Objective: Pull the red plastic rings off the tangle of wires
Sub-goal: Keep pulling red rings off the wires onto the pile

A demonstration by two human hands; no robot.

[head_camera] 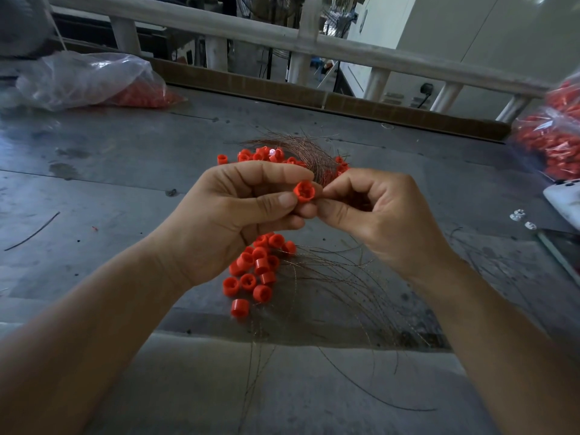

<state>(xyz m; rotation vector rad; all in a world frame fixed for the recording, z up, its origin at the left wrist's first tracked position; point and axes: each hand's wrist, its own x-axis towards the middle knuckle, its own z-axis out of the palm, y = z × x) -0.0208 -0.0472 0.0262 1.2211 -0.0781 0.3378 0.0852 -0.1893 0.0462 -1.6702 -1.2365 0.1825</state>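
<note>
Nearer than the held red ring (303, 191), loose rings (255, 268) lie on spread wires (342, 277). The left hand (226, 211) pinches that ring with thumb and forefinger; the right hand (383, 215) pinches a wire (320, 178) at its edge. Beyond it lies the tangle of wires (301, 149).

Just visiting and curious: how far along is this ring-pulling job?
Looks done: a loose pile of red rings near the person, apparently wire-free. In hand: the left hand pinches one red ring while the right hand seemingly pinches a strand from the tangle of wires. Left: more rings clustered at that tangle.
</note>
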